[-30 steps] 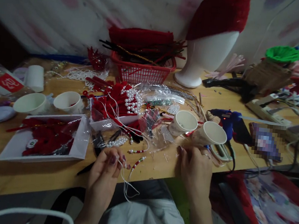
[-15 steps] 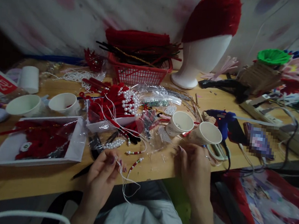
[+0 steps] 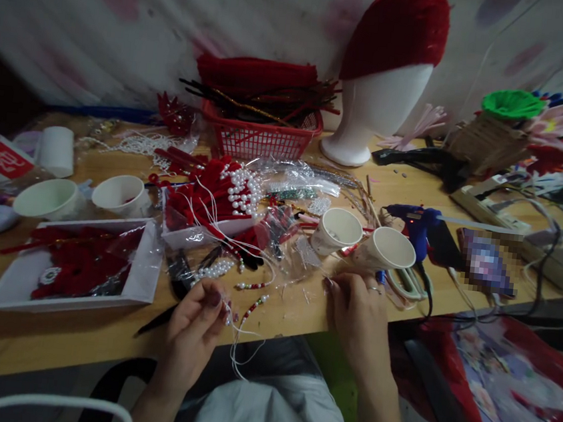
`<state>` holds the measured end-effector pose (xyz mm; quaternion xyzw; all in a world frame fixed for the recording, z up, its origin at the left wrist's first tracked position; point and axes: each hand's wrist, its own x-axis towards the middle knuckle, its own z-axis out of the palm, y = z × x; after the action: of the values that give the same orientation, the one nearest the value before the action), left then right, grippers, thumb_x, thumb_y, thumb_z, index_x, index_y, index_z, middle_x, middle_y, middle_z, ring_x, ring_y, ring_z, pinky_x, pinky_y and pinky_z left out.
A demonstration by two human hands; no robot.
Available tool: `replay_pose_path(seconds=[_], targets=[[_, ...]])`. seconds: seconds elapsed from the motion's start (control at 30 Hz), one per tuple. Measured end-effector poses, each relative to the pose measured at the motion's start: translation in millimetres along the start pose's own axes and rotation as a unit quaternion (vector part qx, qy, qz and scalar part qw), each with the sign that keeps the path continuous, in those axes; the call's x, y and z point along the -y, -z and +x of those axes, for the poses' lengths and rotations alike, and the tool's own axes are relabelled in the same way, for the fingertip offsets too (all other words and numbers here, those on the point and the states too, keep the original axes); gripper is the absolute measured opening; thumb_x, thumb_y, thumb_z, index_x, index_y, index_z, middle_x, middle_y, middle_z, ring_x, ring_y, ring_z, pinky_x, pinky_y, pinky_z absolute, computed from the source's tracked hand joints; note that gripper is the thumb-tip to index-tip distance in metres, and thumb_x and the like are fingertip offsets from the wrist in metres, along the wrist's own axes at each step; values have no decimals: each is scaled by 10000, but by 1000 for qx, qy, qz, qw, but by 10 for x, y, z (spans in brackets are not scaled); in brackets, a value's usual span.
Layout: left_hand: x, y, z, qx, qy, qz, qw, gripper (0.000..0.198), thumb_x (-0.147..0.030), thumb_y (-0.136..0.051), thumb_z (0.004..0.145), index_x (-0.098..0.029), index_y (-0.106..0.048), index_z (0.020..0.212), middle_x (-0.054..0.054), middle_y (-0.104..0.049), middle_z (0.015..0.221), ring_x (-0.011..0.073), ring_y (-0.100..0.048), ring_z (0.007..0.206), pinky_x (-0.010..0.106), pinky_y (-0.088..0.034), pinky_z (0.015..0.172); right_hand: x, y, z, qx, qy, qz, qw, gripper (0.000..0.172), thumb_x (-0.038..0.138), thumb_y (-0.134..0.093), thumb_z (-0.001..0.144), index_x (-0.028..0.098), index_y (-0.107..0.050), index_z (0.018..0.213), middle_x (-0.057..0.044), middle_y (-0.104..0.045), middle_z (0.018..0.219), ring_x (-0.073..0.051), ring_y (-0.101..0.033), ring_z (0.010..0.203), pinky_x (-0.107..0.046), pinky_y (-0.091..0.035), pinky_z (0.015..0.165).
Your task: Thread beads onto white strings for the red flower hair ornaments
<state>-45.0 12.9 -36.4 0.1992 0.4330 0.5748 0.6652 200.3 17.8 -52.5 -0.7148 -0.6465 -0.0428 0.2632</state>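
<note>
At lower middle, the left hand pinches white string. The right hand slid left, so it's nearer the stringing; I can't tell if it holds anything.

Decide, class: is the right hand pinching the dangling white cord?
No: the left hand pinches the dangling white cord, while the right hand is apart from it, near a paper cup.

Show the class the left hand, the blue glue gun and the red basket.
Left hand (image 3: 193, 329): head view, middle of the hand.
Blue glue gun (image 3: 418, 224): head view, body above the handle.
Red basket (image 3: 262, 143): head view, front lattice wall.
</note>
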Motion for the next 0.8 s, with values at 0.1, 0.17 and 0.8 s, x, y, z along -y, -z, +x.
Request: replay_pose_path(seconds=[0.1, 0.17, 0.8], targets=[[-11, -4, -5, 1, 10, 3, 1000, 326, -363, -921, 628, -173, -688, 755, -27, -584, 683, 67, -547, 591, 152, -505, 601, -3, 4, 14, 6, -2, -2, 1000, 246, 325, -494, 959, 197, -595, 775, -162, -635, 852, -321, -525, 765, -442, -414, 701], [-12, 10, 1, 9, 12, 4, 1000, 307, -355, -911, 651, -173, -687, 758, -29, -583, 684, 62, -546, 595, 149, -507, 619, -6, 16, 17, 3, -9, 6, 1000, 251, 330, -481, 959, 204, -586, 770, -157, -638, 840, -321, -537, 764, -439, -417, 699], [0, 32, 43, 8, 24, 12, 1000, 325, -342, -932, 610, -171, -696, 754, -30, -597, 686, 56, -561, 590, 134, -517, 604, 10, 192, -10, -82, -123, 211, 966, 223, 396, -494, 982, 204, -606, 967, -91, -696, 931, -238, -660, 823, -347, -486, 712]])
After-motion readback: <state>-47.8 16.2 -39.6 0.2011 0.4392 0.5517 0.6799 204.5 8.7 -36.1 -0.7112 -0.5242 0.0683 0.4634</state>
